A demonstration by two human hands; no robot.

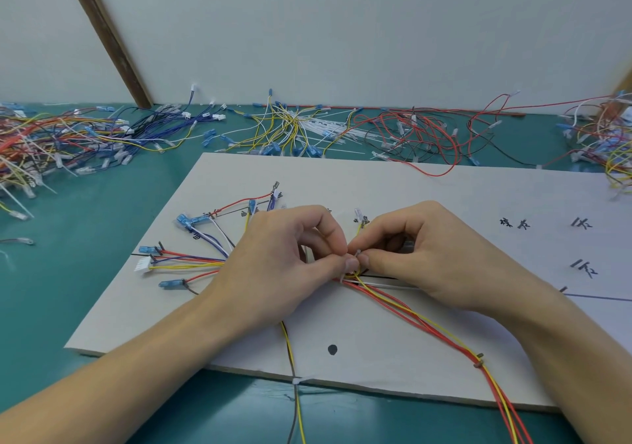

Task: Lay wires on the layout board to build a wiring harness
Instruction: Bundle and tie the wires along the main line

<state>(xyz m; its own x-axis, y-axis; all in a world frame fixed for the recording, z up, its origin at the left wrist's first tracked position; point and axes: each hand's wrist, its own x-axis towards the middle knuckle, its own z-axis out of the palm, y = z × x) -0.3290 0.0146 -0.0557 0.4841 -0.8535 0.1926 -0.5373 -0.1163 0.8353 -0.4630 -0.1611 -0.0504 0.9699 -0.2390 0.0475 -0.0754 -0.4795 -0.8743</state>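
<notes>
**Many wires laid, bundle being tied at centre**

Several coloured wires (191, 262) already fan across the layout board (427, 190). Left hand (273, 265) and right hand (431, 255) pinch a small white cable tie (357, 253) with curled fingers at the bundle's junction, mid-frame. Loose wire piles (294, 125) on the desk (85, 238) suggest more remains.

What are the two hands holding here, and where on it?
Both the left hand and right hand pinch a small white cable tie at the junction of the wire bundle on the layout board.
</notes>
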